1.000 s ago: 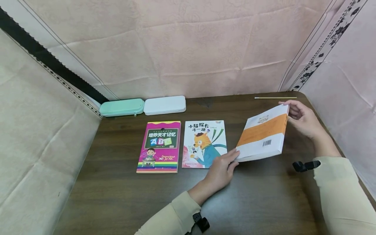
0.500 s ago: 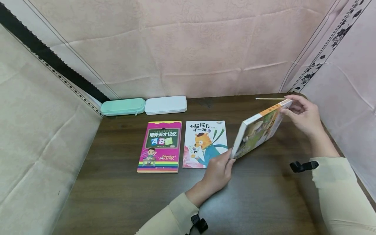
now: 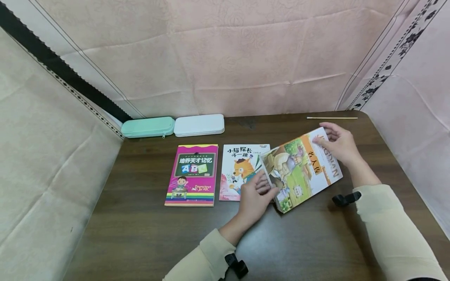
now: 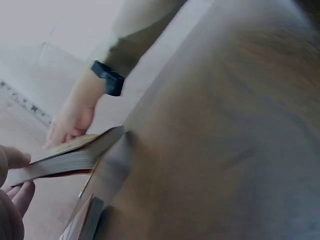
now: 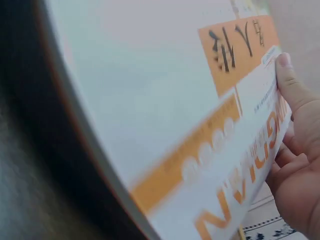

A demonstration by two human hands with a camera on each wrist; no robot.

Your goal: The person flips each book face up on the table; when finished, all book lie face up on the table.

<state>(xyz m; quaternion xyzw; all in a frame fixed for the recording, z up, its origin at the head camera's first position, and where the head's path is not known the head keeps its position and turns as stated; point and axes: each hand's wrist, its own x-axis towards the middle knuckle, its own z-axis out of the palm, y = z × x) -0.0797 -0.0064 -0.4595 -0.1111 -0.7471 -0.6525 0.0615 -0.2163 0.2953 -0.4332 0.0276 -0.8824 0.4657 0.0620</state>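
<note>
Both hands hold a thick book (image 3: pixel 295 171) with a green illustrated cover and an orange band. It is tilted above the table, front cover up. My left hand (image 3: pixel 256 197) grips its near-left edge, thumb on the cover, and the left wrist view shows the page block (image 4: pixel 65 164) between thumb and fingers. At the far-right corner my right hand (image 3: pixel 339 144) pinches the book, thumb on top. The held book partly covers a cat picture book (image 3: pixel 233 166). Left of that lies a pink ABC book (image 3: pixel 191 177).
A mint-green pencil case (image 3: pixel 147 127) and a white case (image 3: pixel 199 125) lie side by side along the table's back edge. A thin pencil-like stick (image 3: pixel 332 118) lies at the back right. Pale cloth hangs behind and at both sides of the brown table (image 3: pixel 158 242).
The book has been turned over from its white back cover, past its spine, to the illustrated front. The right hand has moved left and slightly down with it.
</note>
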